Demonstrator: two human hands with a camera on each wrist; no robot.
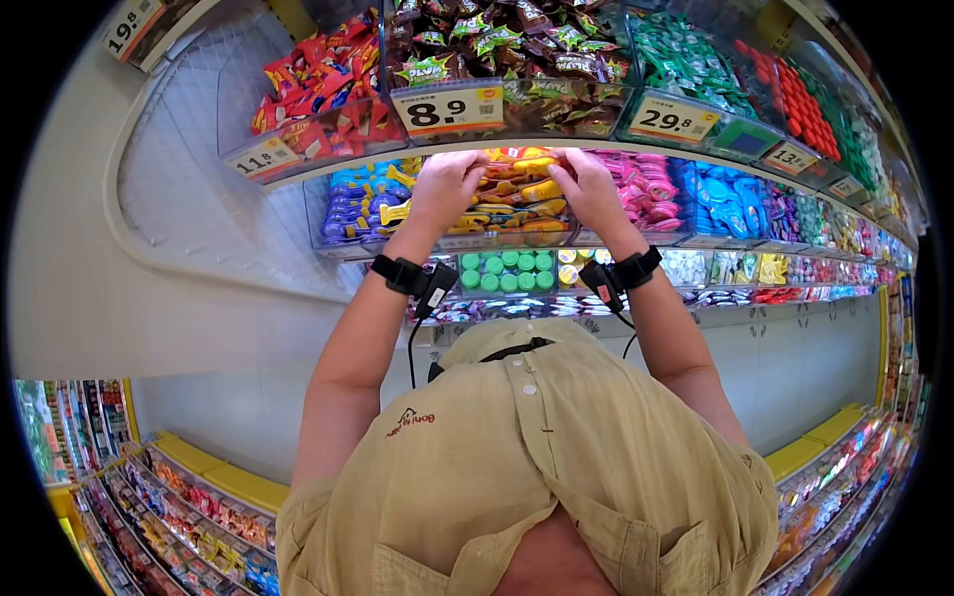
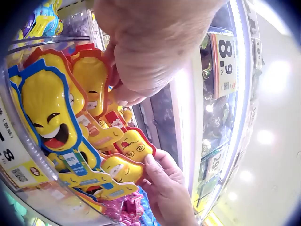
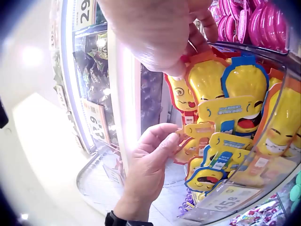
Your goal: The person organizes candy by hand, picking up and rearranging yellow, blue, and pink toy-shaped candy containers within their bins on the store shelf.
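Yellow cartoon-face packs (image 2: 47,101) with blue, red and orange edges stand crowded in a clear plastic bin (image 3: 244,176). My left hand (image 1: 445,189) reaches in from the left. In the right wrist view, its thumb and forefinger pinch the end of an orange-edged face pack (image 3: 200,130). My right hand (image 1: 594,189) comes in from the other side. Its thumb and fingers pinch the rim of a red-edged face pack (image 2: 134,145) with swirly eyes. Both packs are among the others, at the back of the row. My hands are a short distance apart.
A shelf of wrapped sweets (image 1: 507,50) with an 8.9 price tag (image 1: 449,109) overhangs the bin. Purple and blue packs (image 1: 358,199) stand on the left, pink packs (image 1: 646,189) on the right. Green-lidded tubs (image 1: 507,270) sit on the shelf below.
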